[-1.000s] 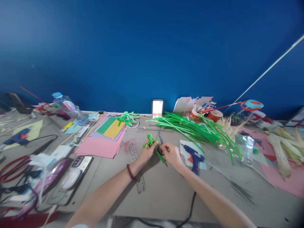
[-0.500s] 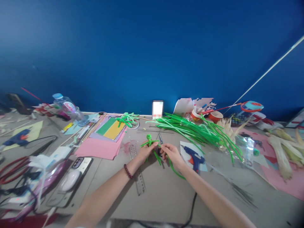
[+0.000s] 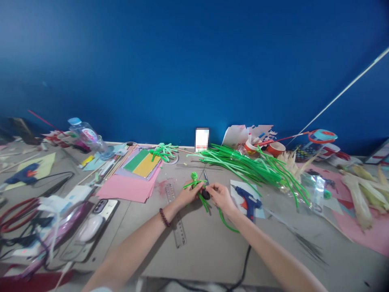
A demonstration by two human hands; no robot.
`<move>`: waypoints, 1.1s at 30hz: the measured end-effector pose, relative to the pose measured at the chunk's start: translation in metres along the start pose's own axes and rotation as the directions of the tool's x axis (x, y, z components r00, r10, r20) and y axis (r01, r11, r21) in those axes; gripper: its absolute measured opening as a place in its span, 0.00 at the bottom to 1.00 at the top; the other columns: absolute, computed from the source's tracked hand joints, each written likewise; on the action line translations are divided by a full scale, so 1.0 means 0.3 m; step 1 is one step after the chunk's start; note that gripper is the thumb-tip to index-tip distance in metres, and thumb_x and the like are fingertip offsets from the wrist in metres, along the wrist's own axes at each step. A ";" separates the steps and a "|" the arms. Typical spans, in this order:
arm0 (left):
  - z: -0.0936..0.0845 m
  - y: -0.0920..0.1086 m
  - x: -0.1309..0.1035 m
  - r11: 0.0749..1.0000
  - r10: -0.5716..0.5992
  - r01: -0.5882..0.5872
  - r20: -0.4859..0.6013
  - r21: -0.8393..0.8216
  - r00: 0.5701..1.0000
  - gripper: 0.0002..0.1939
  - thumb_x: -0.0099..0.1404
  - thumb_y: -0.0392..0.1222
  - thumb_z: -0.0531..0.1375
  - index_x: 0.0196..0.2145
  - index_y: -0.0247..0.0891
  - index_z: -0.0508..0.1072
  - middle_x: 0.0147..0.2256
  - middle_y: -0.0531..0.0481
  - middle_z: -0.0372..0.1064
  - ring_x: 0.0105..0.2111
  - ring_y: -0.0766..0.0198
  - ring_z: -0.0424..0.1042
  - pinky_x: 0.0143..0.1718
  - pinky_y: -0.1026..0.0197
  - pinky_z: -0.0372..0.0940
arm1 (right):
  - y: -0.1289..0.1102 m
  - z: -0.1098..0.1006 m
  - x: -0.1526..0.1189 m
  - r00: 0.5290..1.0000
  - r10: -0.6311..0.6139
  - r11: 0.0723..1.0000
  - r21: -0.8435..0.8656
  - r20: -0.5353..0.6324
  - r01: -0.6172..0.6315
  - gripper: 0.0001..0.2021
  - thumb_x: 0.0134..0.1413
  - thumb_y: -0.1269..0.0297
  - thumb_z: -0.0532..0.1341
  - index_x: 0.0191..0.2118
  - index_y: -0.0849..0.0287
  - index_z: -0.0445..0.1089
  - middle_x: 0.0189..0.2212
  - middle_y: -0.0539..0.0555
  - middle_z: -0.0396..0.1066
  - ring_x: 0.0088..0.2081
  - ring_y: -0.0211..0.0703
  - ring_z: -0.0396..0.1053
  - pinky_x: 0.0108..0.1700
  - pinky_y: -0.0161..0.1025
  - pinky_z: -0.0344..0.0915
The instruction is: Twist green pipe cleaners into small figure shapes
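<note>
My left hand (image 3: 190, 195) pinches a small green pipe-cleaner figure (image 3: 194, 177), whose rounded top points away from me and whose green ends hang below the fingers. Close beside it, my right hand (image 3: 221, 197) has its thumb and fingers pressed together at the figure's right side. A green stem (image 3: 226, 224) curves out from under the right palm. Between the hands lie the dark handles of scissors (image 3: 206, 194), the blades pointing to the wall. What the right fingertips hold is too small to tell.
Green pipe cleaners (image 3: 246, 164) lie behind the right hand, a blue glue gun (image 3: 251, 202) to its right. Left are a ruler (image 3: 179, 233), pink paper (image 3: 124, 189), a phone (image 3: 91, 235) and a bottle (image 3: 88, 134). Corn husks (image 3: 361, 198) lie far right.
The green figure and my left hand have shifted slightly to the right. My right fingers have closed up more, and the scissors' dark handles show more clearly.
</note>
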State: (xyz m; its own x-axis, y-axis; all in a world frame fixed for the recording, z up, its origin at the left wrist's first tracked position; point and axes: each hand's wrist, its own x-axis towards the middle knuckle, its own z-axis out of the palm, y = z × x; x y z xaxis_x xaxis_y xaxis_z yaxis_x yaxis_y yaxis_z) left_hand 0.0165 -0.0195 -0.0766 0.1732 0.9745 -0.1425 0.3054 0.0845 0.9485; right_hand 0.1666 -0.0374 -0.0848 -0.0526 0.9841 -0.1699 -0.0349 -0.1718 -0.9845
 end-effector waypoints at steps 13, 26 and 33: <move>0.003 -0.029 0.034 0.569 0.138 0.182 0.312 -0.802 0.940 0.15 0.50 0.34 0.60 0.39 0.36 0.73 0.34 0.46 0.73 0.32 0.62 0.71 0.36 0.61 0.64 | -0.023 0.004 -0.012 0.997 -0.009 0.997 0.074 -0.073 0.014 0.19 0.41 0.48 0.64 0.33 0.59 0.68 0.15 0.42 0.55 0.14 0.29 0.47 0.16 0.30 0.43; -0.015 0.004 0.031 0.478 0.064 0.186 0.245 -0.858 0.967 0.12 0.56 0.31 0.62 0.40 0.34 0.74 0.38 0.46 0.74 0.30 0.68 0.72 0.35 0.66 0.67 | 0.003 -0.015 0.001 0.972 -0.088 0.992 0.074 -0.216 0.106 0.18 0.45 0.47 0.61 0.33 0.58 0.67 0.14 0.43 0.56 0.15 0.31 0.49 0.16 0.31 0.47; -0.032 -0.036 0.058 0.446 0.067 0.146 0.196 -0.883 0.978 0.13 0.55 0.32 0.59 0.40 0.32 0.74 0.40 0.44 0.75 0.40 0.60 0.74 0.44 0.60 0.66 | -0.033 -0.021 -0.021 0.881 -0.411 0.892 -0.301 -0.236 0.336 0.12 0.49 0.54 0.59 0.29 0.59 0.72 0.27 0.53 0.70 0.30 0.42 0.65 0.31 0.37 0.62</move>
State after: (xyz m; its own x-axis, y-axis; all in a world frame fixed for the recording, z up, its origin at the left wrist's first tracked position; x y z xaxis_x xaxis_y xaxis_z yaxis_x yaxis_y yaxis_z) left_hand 0.0070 -0.0016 -0.0866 0.3734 0.9184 -0.1311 -0.6652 0.3635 0.6522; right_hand 0.1735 -0.0416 -0.0743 0.2036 0.9479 0.2449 0.2517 0.1911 -0.9488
